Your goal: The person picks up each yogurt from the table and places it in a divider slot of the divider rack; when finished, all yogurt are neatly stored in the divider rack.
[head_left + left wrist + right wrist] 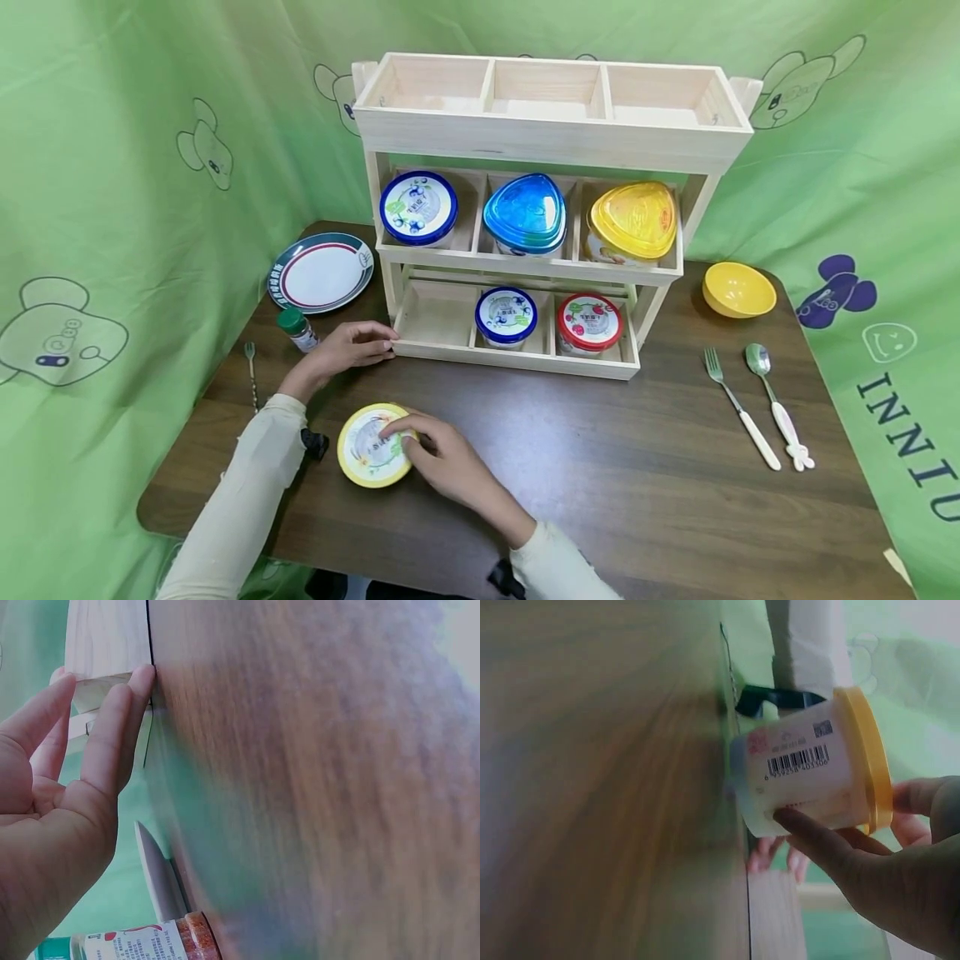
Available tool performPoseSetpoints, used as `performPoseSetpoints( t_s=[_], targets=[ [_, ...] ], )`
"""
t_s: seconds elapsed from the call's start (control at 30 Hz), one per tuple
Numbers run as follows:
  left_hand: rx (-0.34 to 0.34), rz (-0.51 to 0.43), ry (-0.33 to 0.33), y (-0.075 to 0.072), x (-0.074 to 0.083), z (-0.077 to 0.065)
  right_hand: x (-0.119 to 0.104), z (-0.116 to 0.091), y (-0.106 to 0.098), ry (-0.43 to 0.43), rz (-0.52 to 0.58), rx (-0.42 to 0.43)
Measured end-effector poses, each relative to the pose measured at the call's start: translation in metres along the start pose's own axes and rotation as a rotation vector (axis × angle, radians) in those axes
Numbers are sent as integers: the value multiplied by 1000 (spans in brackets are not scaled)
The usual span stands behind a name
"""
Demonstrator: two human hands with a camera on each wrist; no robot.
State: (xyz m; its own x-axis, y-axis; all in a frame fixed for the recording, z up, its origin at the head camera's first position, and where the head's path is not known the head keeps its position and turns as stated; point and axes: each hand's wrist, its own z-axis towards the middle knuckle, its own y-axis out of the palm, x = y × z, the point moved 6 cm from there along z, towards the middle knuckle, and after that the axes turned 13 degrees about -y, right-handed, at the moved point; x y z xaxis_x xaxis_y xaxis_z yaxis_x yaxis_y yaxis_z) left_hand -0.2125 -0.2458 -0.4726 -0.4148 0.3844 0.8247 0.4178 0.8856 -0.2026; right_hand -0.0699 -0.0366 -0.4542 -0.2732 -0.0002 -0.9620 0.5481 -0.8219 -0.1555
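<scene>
My right hand (450, 462) holds a yellow-lidded tub (365, 458) near the table's front left. One finger lies over the lid and the thumb is at its near side. In the right wrist view the tub (802, 780) tilts, its barcode side showing and its base close to the tabletop. My left hand (341, 354) reaches to the front left corner of the wooden rack (510, 360). Its fingers are nearly straight, the fingertips (142, 675) touching the end of the bottom tray (112, 645). Parts of that hand's grip are hidden behind the wood.
Blue-lidded (506, 314) and red-lidded (590, 322) tubs sit in the bottom tray; more tubs (525, 212) fill the middle one. A plate (321, 273), spice jar (297, 327) and small fork (251, 367) lie left. A yellow bowl (739, 290), fork (742, 408) and spoon (778, 404) lie right.
</scene>
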Motion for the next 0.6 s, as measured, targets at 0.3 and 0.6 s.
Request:
performPoseSetpoints(
  t_s=[0.3, 0.6],
  targets=[
    [0, 5, -38, 0, -2, 0, -5, -39, -52, -22, -80, 74],
    [2, -7, -62, -1, -2, 1, -20, -47, -112, -63, -173, 268]
  ],
)
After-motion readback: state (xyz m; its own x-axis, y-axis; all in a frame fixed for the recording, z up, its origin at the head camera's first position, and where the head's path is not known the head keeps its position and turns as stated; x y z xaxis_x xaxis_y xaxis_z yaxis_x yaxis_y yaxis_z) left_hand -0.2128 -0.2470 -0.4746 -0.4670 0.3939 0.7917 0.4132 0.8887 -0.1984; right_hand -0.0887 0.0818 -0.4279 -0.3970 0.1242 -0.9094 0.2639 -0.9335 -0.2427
